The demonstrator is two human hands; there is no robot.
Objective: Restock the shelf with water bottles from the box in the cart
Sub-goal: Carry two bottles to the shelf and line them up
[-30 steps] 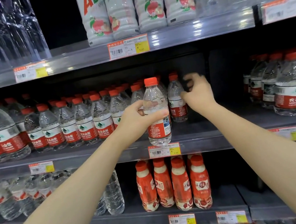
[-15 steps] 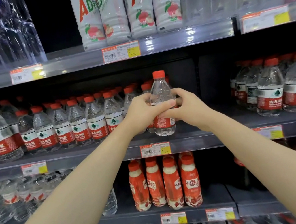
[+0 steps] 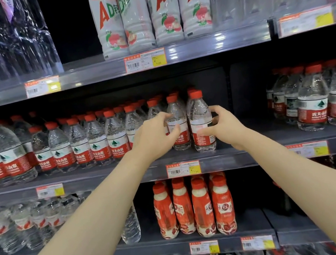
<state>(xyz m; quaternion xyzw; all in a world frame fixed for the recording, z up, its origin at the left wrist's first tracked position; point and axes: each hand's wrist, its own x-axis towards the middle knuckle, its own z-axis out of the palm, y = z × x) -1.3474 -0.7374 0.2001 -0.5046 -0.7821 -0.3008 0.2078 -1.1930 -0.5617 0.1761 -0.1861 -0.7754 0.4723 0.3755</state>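
Now, water bottle upright in right hand grip, left hand holding neighbour

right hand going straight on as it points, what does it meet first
The water bottle at the row's right end, which the right hand curls round; another seems to stand behind.

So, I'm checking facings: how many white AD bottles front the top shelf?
4 white AD bottles, side by side on the top shelf: leftmost, second, third, rightmost. Others may be hidden behind.
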